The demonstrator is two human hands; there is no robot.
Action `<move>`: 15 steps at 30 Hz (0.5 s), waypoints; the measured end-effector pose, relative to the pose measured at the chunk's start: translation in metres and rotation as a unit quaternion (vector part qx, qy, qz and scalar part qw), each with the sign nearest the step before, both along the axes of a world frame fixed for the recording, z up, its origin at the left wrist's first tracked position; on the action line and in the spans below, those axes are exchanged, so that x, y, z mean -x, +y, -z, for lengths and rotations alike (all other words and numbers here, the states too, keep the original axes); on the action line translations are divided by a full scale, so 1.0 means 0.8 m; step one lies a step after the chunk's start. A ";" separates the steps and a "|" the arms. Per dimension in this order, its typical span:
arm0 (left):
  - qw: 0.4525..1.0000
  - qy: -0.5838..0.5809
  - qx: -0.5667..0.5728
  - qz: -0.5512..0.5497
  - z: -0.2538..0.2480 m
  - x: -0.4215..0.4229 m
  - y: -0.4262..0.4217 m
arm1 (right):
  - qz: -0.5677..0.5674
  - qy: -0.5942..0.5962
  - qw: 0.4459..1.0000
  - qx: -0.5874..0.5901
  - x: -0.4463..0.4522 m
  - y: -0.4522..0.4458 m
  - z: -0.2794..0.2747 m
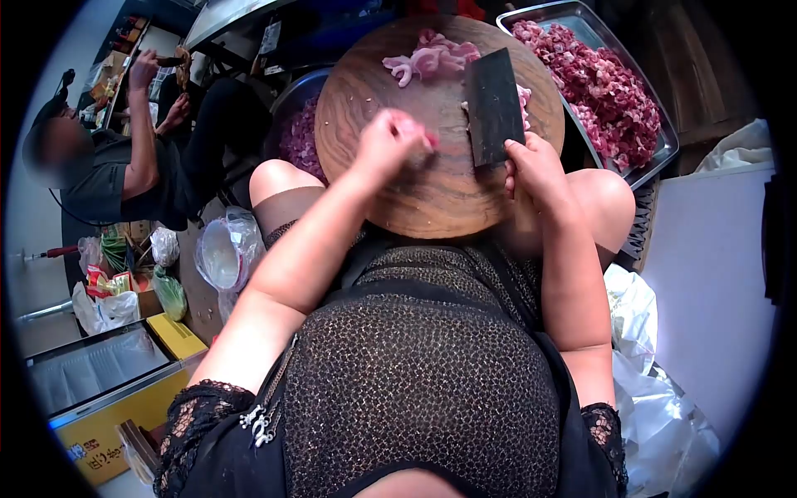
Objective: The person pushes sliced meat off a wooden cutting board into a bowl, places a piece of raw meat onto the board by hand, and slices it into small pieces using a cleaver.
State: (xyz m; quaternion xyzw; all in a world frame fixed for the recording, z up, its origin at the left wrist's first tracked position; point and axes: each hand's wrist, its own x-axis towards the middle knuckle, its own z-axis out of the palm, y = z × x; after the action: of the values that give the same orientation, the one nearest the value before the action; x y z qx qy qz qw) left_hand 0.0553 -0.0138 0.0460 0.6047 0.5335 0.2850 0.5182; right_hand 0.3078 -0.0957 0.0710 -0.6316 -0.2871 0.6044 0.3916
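A round wooden chopping board [432,195] rests between my knees. My right hand [535,170] grips the handle of a broad dark cleaver [491,108], its blade lying over the right side of the board. Small meat pieces show along the blade's edges. Over the left part of the board is my left hand [394,145], blurred, its fingers closed with something pinkish at their tips that I cannot make out. Pale pink meat strips [432,56] lie at the board's far side.
A metal tray [668,141] of chopped meat stands at the right. Left of the board is a bowl [286,98] of meat. Another person [141,162] sits at the left. Plastic bags [656,398], a bucket [218,253] and a yellow box [124,423] are nearby.
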 end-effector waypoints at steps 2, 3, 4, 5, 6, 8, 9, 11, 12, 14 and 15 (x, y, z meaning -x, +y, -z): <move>0.966 0.242 -0.082 0.041 0.012 0.012 -0.029 | 0.033 0.023 0.999 0.008 0.005 -0.004 -0.017; 0.954 0.284 -0.083 0.047 0.005 0.017 -0.034 | 0.034 0.025 0.999 0.007 0.004 -0.003 -0.018; 0.952 0.294 -0.061 0.051 -0.001 0.026 -0.032 | 0.037 0.034 0.999 -0.006 0.008 -0.004 -0.018; 0.947 0.312 -0.014 0.072 -0.008 0.033 -0.026 | 0.037 0.045 0.998 -0.019 0.009 -0.006 -0.015; 0.937 0.336 0.009 0.098 -0.017 0.040 -0.017 | 0.034 0.047 0.998 -0.017 0.011 -0.006 -0.011; 0.916 0.378 -0.013 0.135 -0.020 0.051 0.008 | 0.029 0.066 0.997 -0.018 0.008 0.000 -0.003; 0.894 0.410 -0.077 0.165 -0.015 0.060 0.025 | 0.030 0.069 0.997 -0.021 0.005 0.002 0.000; 0.926 0.300 -0.163 0.159 0.008 0.063 0.073 | -0.056 -0.023 0.998 -0.009 0.001 0.008 0.003; 0.928 0.293 -0.189 0.130 0.006 0.049 0.094 | -0.065 -0.019 0.998 -0.005 -0.001 0.011 0.012; 0.931 0.300 -0.191 0.085 -0.008 0.009 0.124 | -0.069 -0.019 0.997 -0.019 0.001 0.008 0.007; 0.932 0.314 -0.168 0.070 -0.014 -0.009 0.137 | -0.071 -0.023 0.997 -0.031 0.001 0.008 0.004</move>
State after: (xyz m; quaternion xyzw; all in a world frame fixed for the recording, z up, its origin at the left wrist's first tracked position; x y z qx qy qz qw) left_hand 0.0626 0.0955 0.0570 0.7774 0.5697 0.1288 0.2336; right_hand 0.3066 -0.0890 0.0674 -0.6107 -0.3584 0.6070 0.3608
